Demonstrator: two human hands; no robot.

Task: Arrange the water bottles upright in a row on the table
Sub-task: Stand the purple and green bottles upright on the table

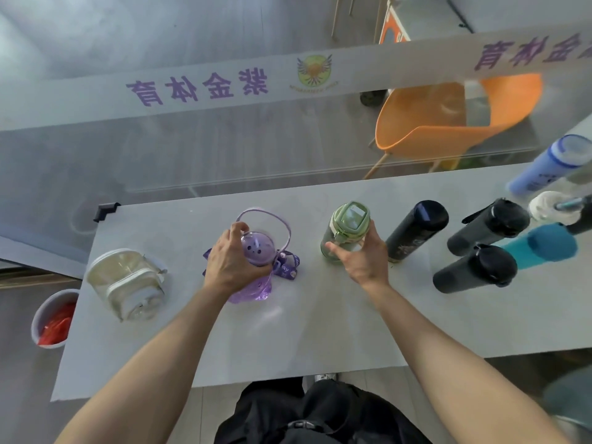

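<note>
Several bottles stand upright on the grey table (pixel 304 328). My left hand (pixel 229 261) grips the lid of a purple bottle (pixel 258 249) with a loop handle and strap. A green bottle (pixel 347 229) is held at its neck by my right hand (pixel 360 259). To the left stands a wide clear bottle (pixel 128 283) with a white lid. To the right stand a dark navy bottle (pixel 416 230), two black bottles (pixel 490 225) (pixel 474 269), a teal bottle (pixel 541 246), a white-topped one (pixel 551 206) and a blue bottle (pixel 544 165).
A glass partition with purple lettering runs behind the table; an orange chair (pixel 455 123) sits beyond it. A grey bin (pixel 53 318) with red contents stands on the floor at the table's left. A black clip (pixel 105 211) marks the far left corner.
</note>
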